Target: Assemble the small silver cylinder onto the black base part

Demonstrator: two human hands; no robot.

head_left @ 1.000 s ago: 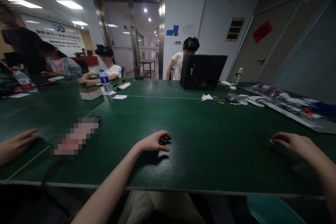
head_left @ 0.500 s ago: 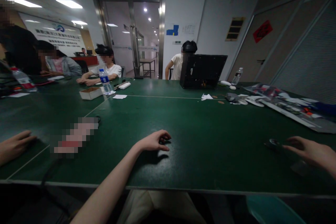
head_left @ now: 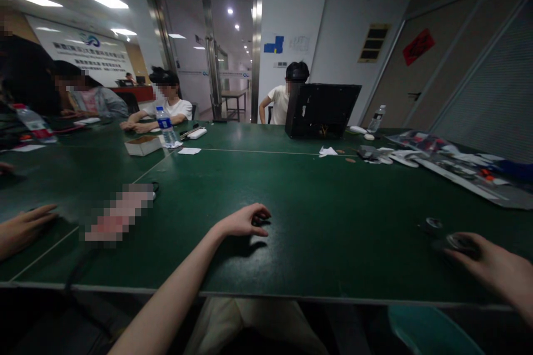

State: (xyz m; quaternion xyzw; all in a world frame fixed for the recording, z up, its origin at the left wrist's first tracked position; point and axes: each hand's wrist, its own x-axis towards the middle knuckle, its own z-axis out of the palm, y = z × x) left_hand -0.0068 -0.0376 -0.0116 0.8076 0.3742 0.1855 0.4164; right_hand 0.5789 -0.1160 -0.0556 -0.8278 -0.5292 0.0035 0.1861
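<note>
My left hand (head_left: 245, 221) rests on the green table (head_left: 316, 205) near the middle. Its fingers are curled with a gap to the thumb, and nothing is between them. At the right, my right hand (head_left: 485, 258) has thumb and fingers around a small dark round object with a shiny rim (head_left: 457, 242), slightly blurred; its exact kind I cannot make out. Just beyond it, apart from the hand, a similar small round dark object (head_left: 433, 225) lies on the table.
Another person's hand (head_left: 27, 230) lies at the left, near a pixelated pinkish item (head_left: 120, 213). Farther back are an open box (head_left: 144, 146), a water bottle (head_left: 166, 130), a black monitor-like case (head_left: 322, 111) and a cluttered tray (head_left: 462, 177). Several people sit or stand around.
My right hand has moved slightly nearer to me and closed around a small round object. My left hand stays in place. Another person's fingertips have appeared at the far left edge.
</note>
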